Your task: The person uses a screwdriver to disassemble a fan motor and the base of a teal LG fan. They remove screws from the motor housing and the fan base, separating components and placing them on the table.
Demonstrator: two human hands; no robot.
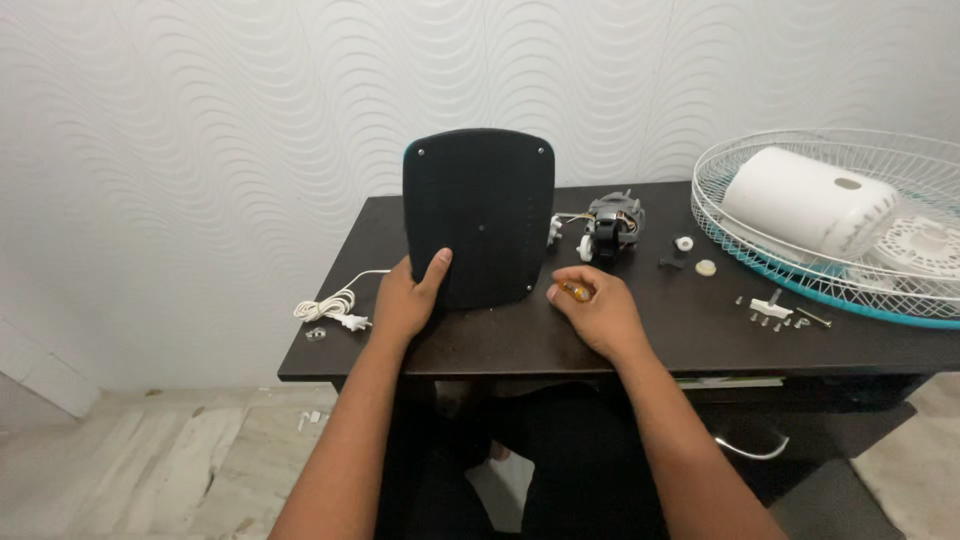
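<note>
1. Your left hand grips the lower left edge of a black fan base, with the thumb pressed flat on its dark underside. The base stands upright on its edge near the front of the dark table, its flat underside turned toward you.
2. Your right hand rests on the table just right of the base, fingers curled closed around a small amber-handled tool, probably a screwdriver; only its handle end shows between your fingers.
3. Behind your right hand lies the bare fan motor with its wires, just beside the right edge of the base.
4. A white power cord lies coiled at the left end of the table, with its plug beside it.
5. At the right end of the table sits a white wire fan grille with a teal rim. Inside it lie a white motor cover and part of another white plastic piece.
6. Between the motor and the grille lie small loose parts: screws, a white clip and round knobs, well apart from both of your hands.
</note>
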